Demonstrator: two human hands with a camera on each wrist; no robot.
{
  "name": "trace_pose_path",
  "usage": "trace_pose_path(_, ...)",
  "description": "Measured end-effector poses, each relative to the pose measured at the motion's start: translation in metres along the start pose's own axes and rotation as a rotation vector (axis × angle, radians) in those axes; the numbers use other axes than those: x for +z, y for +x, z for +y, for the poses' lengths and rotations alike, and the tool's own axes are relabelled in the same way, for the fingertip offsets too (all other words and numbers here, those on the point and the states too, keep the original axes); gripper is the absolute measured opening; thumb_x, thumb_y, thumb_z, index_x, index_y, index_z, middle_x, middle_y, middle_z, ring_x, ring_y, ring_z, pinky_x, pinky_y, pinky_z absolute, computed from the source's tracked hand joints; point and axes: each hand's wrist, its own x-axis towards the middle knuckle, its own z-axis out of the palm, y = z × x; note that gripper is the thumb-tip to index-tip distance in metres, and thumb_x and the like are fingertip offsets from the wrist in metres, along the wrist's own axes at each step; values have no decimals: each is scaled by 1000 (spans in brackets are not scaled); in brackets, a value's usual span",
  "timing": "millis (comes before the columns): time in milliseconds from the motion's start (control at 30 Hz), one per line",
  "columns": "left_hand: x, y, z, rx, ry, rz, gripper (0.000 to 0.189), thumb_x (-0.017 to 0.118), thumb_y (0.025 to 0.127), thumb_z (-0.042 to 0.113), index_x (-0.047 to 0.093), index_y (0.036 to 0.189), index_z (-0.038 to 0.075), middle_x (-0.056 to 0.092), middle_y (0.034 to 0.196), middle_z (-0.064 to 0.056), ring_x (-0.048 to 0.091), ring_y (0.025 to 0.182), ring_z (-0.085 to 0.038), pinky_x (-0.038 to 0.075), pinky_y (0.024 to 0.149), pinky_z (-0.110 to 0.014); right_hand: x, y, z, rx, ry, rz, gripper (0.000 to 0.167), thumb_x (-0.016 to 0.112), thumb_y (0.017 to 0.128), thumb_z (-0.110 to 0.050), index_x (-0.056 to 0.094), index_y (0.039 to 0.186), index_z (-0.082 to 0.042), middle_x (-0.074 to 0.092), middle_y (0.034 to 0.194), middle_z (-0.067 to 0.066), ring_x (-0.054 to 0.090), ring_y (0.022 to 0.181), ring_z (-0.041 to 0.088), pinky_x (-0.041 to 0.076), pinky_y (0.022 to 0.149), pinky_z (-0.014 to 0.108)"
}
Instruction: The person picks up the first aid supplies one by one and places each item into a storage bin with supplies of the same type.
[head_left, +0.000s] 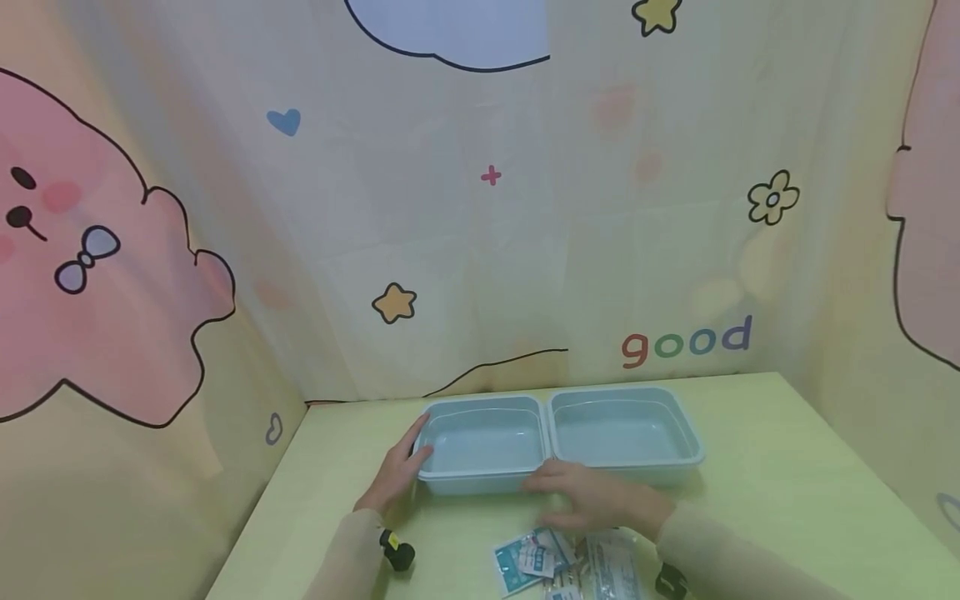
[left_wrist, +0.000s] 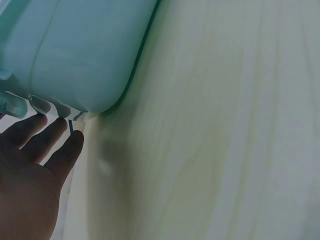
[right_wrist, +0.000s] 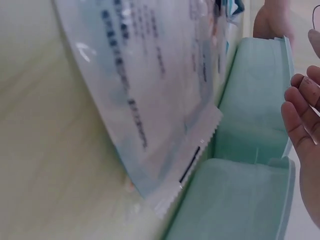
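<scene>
Two light-blue plastic trays stand side by side: a left tray and a right tray. My left hand holds the left end of the left tray, its thumb over the rim and its fingers along the outer wall. In the left wrist view, the left hand's fingertips touch that wall just under the rim. My right hand, slightly blurred, hovers by the front of the trays where they meet. Its fingers are loosely bent and hold nothing. Below it lie printed packets and a clear plastic packet.
The pale yellow-green table has a printed curtain behind it and at both sides. Black wrist-worn devices show at the left wrist and right wrist. A packet with printed text fills much of the right wrist view.
</scene>
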Motion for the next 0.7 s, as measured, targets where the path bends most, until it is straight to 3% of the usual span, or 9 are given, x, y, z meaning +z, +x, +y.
trace_pose_path(267,2,1,-2,8,0,12,60,52,98,25,31,154,28,29,159,-13,28,144,-41,24,114,-62,4,0,-6,33,19,-87,41,60,95,-40,61,129,-18,61,125,-4,58,113,11,52,95,27)
trace_pose_path(500,1,-1,1,3,-11,14,59,51,98,24,31,154,28,29,159,-12,26,145,-41,22,115,-63,7,2,-12,36,69,-133,41,64,93,-35,60,130,-19,60,120,-4,59,104,5,51,87,17)
trace_pose_path(700,1,0,0,1,-14,12,58,50,99,25,31,154,29,28,159,-12,26,145,-42,22,114,-64,12,3,-14,38,82,-163,39,63,94,-33,61,129,-17,60,120,-4,58,105,3,51,86,16)
